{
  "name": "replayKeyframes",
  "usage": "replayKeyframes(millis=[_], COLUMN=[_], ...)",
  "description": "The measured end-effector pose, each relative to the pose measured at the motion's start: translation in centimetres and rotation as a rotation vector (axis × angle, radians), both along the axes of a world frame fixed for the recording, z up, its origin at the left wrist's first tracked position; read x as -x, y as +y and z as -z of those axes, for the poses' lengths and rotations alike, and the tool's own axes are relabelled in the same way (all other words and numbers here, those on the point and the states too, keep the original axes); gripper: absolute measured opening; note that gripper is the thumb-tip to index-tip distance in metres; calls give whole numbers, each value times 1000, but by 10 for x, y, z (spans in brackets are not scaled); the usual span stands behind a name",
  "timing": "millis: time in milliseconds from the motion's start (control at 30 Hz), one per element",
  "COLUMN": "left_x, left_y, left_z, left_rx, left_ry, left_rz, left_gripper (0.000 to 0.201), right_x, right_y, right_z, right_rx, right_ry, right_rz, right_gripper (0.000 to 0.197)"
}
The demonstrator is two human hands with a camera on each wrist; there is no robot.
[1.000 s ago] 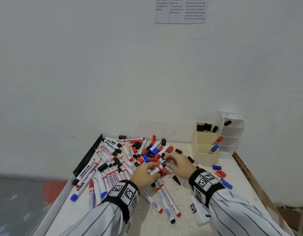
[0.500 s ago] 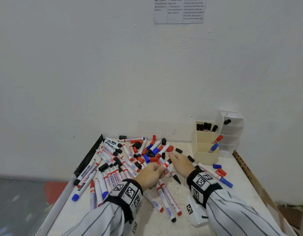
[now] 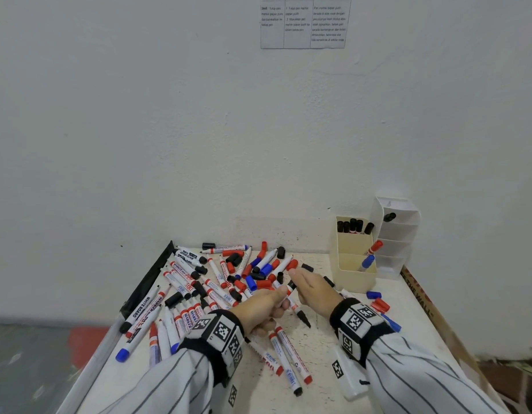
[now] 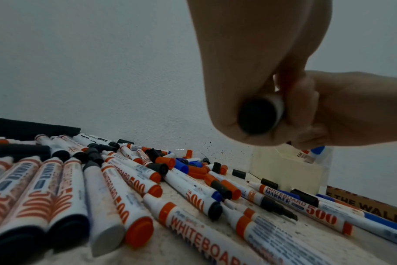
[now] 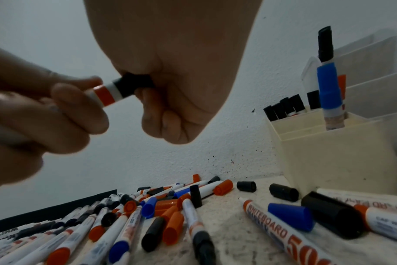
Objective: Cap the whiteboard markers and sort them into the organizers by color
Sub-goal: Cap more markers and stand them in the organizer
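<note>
Left hand (image 5: 45, 114) grips white black-ended marker (image 5: 102, 94), right hand (image 5: 175, 100) pinches its black cap (image 5: 134, 83); loose markers read "WHITEBOARD MARKER 500".

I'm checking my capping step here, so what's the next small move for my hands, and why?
Probably press the black cap in your right hand fully home onto the marker your left hand grips. In the right wrist view the cap sits at the marker's end, though whether it is seated is unclear. Then it likely goes in the cream organizer with the black-capped markers.
</note>
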State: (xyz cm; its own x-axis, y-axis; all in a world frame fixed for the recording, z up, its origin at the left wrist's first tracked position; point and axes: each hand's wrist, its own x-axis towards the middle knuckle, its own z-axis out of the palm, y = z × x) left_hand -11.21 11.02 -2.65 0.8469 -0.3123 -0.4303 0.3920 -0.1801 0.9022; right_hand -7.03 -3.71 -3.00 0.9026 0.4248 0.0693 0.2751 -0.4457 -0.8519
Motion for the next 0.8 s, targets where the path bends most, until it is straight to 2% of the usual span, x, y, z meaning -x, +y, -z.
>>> replayKeyframes(millis=[133, 200, 300, 367, 467, 600, 733, 800], left_x=[-7, -10, -15, -16, -14, -18, -27, -31], left_y=[-6, -6, 1, 6, 6, 2, 3, 4], left_z=[3, 8, 20, 26, 33, 43, 46, 47], left_rx=[-118, -251, -545, -762, -978, -1017, -956, -925], left_ry=[-187, -257, -259, -180, -75, -48, 9, 29], left_rz=[-67, -98, -175, -70, 126, 165, 158, 162], left_gripper=[39, 36, 19, 19, 43, 54, 38, 42], right_x=[-9, -16, -31, -45, -70, -95, -112, -119], right_y=[-12, -22, -36, -46, -62, -77, -81, -81], right_z=[-14, -24, -43, -55, -69, -78, -77, -74], right_rx=[11, -11, -92, -128, -148, -11, 82, 129], right_ry=[-44, -64, -152, -257, -407, -595, -569, -550], right_rz=[23, 71, 208, 335, 530, 681, 712, 701], right_gripper=[24, 14, 14, 16, 19, 22, 23, 23])
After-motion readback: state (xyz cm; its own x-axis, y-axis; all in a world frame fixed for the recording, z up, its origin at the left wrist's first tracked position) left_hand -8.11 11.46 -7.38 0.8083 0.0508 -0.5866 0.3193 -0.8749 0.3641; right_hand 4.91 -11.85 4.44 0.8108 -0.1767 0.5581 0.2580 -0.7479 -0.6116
